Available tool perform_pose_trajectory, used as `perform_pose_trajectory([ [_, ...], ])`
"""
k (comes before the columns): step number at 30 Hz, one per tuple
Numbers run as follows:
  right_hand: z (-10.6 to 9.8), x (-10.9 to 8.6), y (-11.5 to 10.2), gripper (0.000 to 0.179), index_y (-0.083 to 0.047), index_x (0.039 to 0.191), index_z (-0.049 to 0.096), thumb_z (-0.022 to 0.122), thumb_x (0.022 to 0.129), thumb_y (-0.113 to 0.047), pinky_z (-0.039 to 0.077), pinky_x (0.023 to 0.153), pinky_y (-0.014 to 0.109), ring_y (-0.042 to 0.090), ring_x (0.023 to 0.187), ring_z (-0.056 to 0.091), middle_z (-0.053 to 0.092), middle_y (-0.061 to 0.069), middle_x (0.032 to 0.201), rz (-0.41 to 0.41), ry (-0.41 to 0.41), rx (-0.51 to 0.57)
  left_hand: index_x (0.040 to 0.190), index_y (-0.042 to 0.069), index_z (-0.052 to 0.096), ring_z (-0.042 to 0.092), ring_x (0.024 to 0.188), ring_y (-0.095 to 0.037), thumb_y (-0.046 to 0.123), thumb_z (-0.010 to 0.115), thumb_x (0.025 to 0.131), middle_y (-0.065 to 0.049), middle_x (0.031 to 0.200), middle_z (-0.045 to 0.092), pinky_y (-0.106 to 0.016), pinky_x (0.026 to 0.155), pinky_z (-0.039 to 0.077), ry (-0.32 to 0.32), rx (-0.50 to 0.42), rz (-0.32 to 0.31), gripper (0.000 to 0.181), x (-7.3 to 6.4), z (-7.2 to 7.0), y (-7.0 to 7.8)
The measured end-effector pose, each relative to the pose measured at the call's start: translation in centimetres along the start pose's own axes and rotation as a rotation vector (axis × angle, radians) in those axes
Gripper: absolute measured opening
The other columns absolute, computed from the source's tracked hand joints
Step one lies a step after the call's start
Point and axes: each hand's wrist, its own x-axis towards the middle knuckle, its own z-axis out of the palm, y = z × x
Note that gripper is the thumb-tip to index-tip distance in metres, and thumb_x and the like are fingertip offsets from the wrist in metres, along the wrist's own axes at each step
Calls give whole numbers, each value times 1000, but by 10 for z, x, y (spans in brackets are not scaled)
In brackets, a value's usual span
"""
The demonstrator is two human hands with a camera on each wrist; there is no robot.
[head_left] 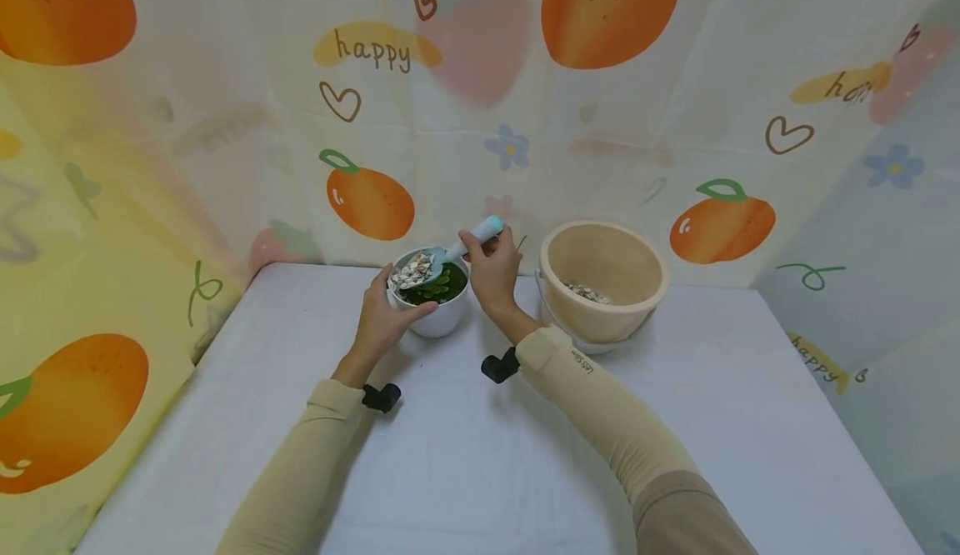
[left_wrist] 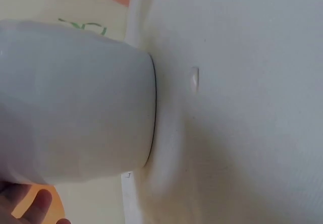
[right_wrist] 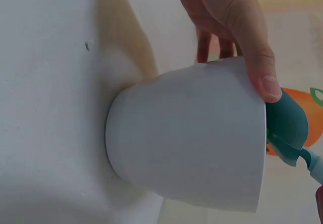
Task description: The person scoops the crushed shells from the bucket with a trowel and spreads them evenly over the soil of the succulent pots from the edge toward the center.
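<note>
While gripping a smooth white round pot (head_left: 437, 320) with thumb and fingers of the left hand (head_left: 381, 315) about its rim, upright on the white cloth-covered table (head_left: 465, 455), pinching the handle of a light-blue scoop (head_left: 454, 252) with the right hand (head_left: 492, 276). Tilting the scoop over the pot's mouth, with small pale pebbles (head_left: 412, 271) at its blade and a green leafy plant (head_left: 432, 290) just beside. Reaching with the right arm near a round beige bucket (head_left: 600, 317), with more pebbles inside.

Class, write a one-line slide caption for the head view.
The left hand holds a white pot while the right hand holds a scoop of pale pebbles over its green plant.
</note>
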Motion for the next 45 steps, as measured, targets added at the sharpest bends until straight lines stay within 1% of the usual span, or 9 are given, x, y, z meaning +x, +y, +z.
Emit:
perform_pose_trajectory([
  [4, 0, 1, -1, 40, 6, 121, 49, 64, 95, -21, 59, 79, 31, 33, 100, 70, 69, 24, 108, 13, -29, 0, 153, 2, 22, 33, 139, -36, 46, 83, 73, -21, 153, 33, -56, 114, 29, -15, 21, 1, 110, 0, -2, -1],
  [13, -5, 5, -4, 38, 7, 124, 47, 61, 97, -15, 59, 82, 35, 36, 105, 68, 66, 27, 113, 64, -85, -2, 156, 9, 13, 22, 146, -36, 41, 80, 77, -19, 159, 21, -60, 117, 21, -176, -1, -23, 109, 13, -16, -6],
  [17, -4, 3, -4, 36, 5, 122, 48, 61, 96, -15, 59, 81, 33, 35, 103, 68, 66, 26, 112, 64, -74, -1, 157, 12, 12, 18, 149, -35, 39, 81, 77, -16, 162, 17, -59, 119, 18, -207, -16, -36, 109, 16, -16, -8],
  [24, -3, 2, -6, 39, 6, 124, 48, 62, 96, -17, 59, 82, 36, 35, 102, 68, 66, 26, 111, 44, -47, 3, 157, 11, 13, 19, 149, -35, 41, 81, 77, -16, 162, 18, -60, 118, 19, -181, -27, -30, 109, 13, -12, -8],
  [28, -1, 2, -9, 41, 7, 125, 48, 63, 95, -16, 57, 86, 44, 37, 104, 67, 66, 27, 112, 37, -50, 19, 156, 10, 15, 20, 148, -35, 39, 81, 77, -16, 161, 21, -58, 119, 19, -156, -30, -20, 107, 12, -12, -7],
  [32, -1, -2, -21, 38, 10, 124, 47, 61, 96, -11, 54, 89, 53, 42, 104, 66, 64, 31, 113, 23, -58, 28, 156, 9, 17, 22, 148, -34, 38, 82, 77, -16, 160, 23, -57, 119, 19, -137, -36, -18, 106, 11, -11, -6],
  [36, -3, -8, -32, 33, 12, 121, 47, 59, 96, -6, 55, 87, 51, 44, 103, 65, 64, 33, 111, 8, -50, 20, 156, 8, 17, 22, 148, -34, 40, 82, 76, -16, 160, 23, -57, 119, 20, -121, -32, -30, 107, 9, -9, -6],
  [40, -1, -5, -15, 33, 8, 121, 48, 60, 96, -9, 58, 84, 45, 39, 102, 68, 66, 29, 109, -4, -27, 24, 156, 8, 15, 22, 148, -33, 43, 82, 75, -15, 160, 22, -58, 119, 20, -116, -42, -55, 110, 7, -8, -4],
  [45, 0, -1, -2, 39, 9, 124, 47, 62, 96, -13, 57, 84, 47, 37, 102, 69, 67, 28, 110, 1, -18, 41, 156, 8, 14, 22, 147, -35, 45, 81, 76, -17, 160, 21, -60, 118, 21, -124, 0, -53, 111, 6, -10, -2],
])
